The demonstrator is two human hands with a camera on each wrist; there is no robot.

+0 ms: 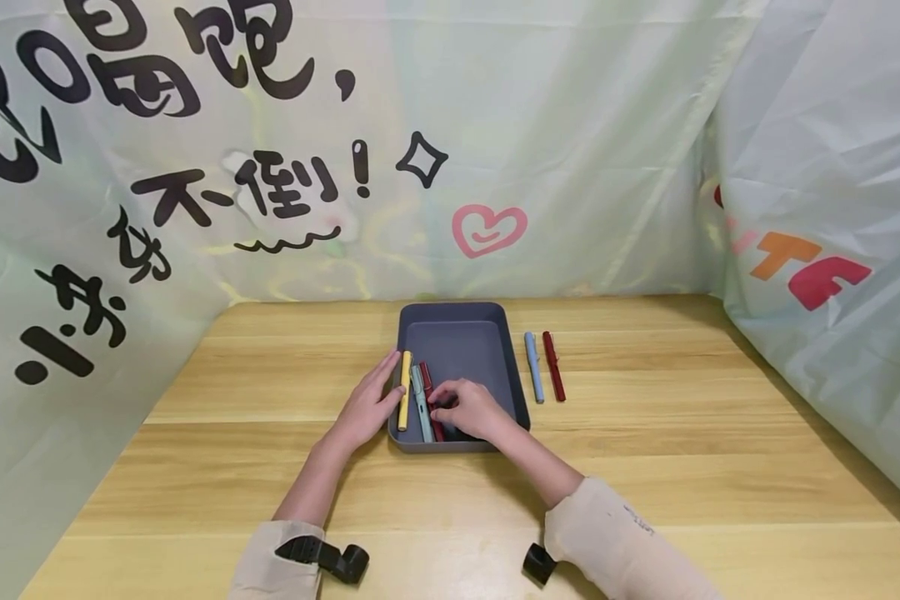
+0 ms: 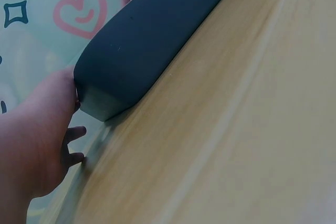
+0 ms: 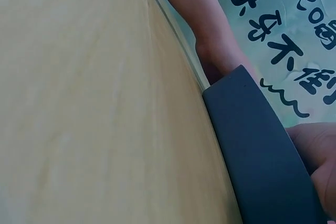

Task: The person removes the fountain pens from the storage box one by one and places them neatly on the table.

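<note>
A dark grey tray stands upright on the table. Along its left wall lies a yellow pen, then a pale blue-green pen and a dark red pen, side by side. My left hand rests against the left wall, fingers fairly straight outside and thumb over the rim at the yellow pen. Reaching over the near side, my right hand pinches the dark red pen between thumb and fingers, covering part of it. Tray walls hide the pens in both wrist views.
Right of the tray, a light blue pen and another dark red pen lie on the wooden table. Printed cloth hangs behind and at both sides. Black wrist mounts sit at the sleeves.
</note>
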